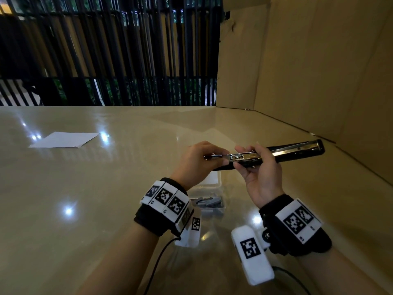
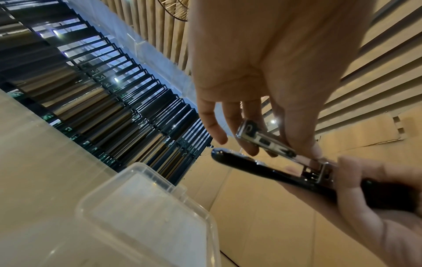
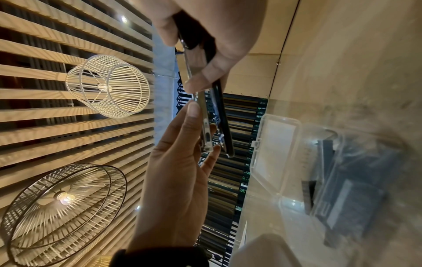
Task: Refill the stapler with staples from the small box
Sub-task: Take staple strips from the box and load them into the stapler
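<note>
Holding the stapler (image 1: 293,153) above the table (image 1: 85,188), both hands work at mid-height near the right side of the scene. The stapler's long axis runs left to right, its black body reaching far right toward the cardboard wall (image 1: 319,71) and its metal magazine rail (image 1: 240,156) projecting left.

The right hand (image 1: 258,173) grips the black body from below, fingers curled round it and thumb on top. The left hand (image 1: 198,162) pinches the left part of the magazine rail between thumb and fingers; the left wrist view shows the rail (image 2: 265,140) lifted clear of the black base (image 2: 262,168) at a shallow angle, so the stapler stands open.

The small box (image 1: 212,196), clear plastic with its lid folded open, rests on the table directly below and slightly nearer than the hands, between the two wrists. Grey staples (image 1: 210,202) lie inside it. Whether a strip already sits in the rail cannot be told.

The left hand is the nearer one to the box. Judged from this layout, a downward, nearward reach by the left hand would fetch a strip, which must then be aligned parallel to the left-right axis of the rail.
</note>
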A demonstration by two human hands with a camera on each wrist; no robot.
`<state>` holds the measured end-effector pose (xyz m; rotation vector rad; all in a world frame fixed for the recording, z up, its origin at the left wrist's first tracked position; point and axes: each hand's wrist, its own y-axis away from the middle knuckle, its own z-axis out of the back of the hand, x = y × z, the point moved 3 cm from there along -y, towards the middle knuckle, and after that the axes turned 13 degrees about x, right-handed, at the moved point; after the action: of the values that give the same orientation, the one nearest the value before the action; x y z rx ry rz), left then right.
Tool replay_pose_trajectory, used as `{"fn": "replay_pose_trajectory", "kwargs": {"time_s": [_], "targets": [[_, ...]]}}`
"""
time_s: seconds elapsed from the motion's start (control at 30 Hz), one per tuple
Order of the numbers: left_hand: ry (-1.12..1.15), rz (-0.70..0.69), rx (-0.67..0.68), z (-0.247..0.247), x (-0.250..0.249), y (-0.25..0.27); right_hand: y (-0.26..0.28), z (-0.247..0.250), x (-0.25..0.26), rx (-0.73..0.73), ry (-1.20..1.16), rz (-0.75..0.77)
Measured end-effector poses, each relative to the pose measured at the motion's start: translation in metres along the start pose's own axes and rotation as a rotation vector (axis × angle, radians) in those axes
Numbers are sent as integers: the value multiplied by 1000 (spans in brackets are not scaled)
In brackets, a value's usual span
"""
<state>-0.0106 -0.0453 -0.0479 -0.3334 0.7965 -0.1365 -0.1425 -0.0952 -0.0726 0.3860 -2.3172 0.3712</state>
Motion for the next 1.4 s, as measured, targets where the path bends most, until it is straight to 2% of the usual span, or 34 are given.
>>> {"fn": "replay_pose_trajectory", "kwargs": {"time_s": [0.47,0.67,0.8,0.93,1.0,1.1,1.4], "targets": [[38,-40,82,1,-4,1,1,-4,4,44,-24,-9],[20,41,120,8,8,-1,-1,-3,18,17,265,89],[9,119,126,24,15,2,-2,-2,22,18,337,80],[-112,195,181,32,21,5,-4,-1,23,12,478,82],[-184,230,231,33,23,5,-5,0,24,10,484,72],[-264,276,375,28,24,6,-7,3,26,-21,425,50],[-571,375,733,-16,19,-3,-17,19,44,-125,272,50]]}}
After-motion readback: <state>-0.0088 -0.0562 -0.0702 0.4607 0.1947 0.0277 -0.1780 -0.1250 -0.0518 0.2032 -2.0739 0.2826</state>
